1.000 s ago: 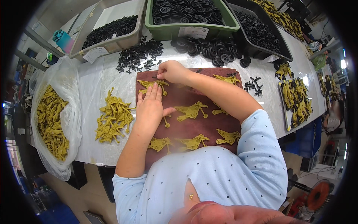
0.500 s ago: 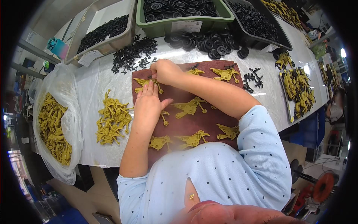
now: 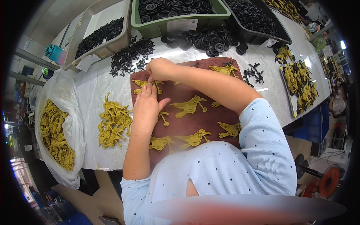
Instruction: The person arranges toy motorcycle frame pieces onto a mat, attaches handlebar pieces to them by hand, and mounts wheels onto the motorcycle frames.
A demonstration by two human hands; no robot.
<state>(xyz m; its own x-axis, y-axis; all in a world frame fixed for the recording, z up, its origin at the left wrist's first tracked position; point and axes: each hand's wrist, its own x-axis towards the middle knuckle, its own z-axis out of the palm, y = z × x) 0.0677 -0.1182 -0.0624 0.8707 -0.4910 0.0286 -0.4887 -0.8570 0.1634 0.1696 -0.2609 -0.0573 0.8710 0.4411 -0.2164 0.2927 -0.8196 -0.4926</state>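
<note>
My left hand (image 3: 147,109) lies with stretched fingers and its thumb spread, the fingertips on a yellow plastic part (image 3: 139,83) at the far left corner of the dark red mat (image 3: 161,130). Over that same part, my right hand (image 3: 161,69) is bent with its fingers pinched together at the left fingertips. Whatever lies in the pinch is hidden. My right forearm crosses above the far side of the mat. More yellow parts, such as the one in the middle (image 3: 188,107), lie in rows on the mat. A small black part (image 3: 228,63) rests by the far right yellow part (image 3: 224,70).
Left of the mat are a heap of yellow parts (image 3: 113,123) and a clear bag (image 3: 76,150) of them. Beyond sit black connectors (image 3: 131,56), black wheels (image 3: 213,41), a green bin (image 3: 161,29), a grey bin (image 3: 69,62) and a black bin (image 3: 279,37). Small black parts (image 3: 254,74) lie right.
The whole view has shifted slightly. Both hands stay at the same yellow part, and the fingers of my right hand remain pinched there.
</note>
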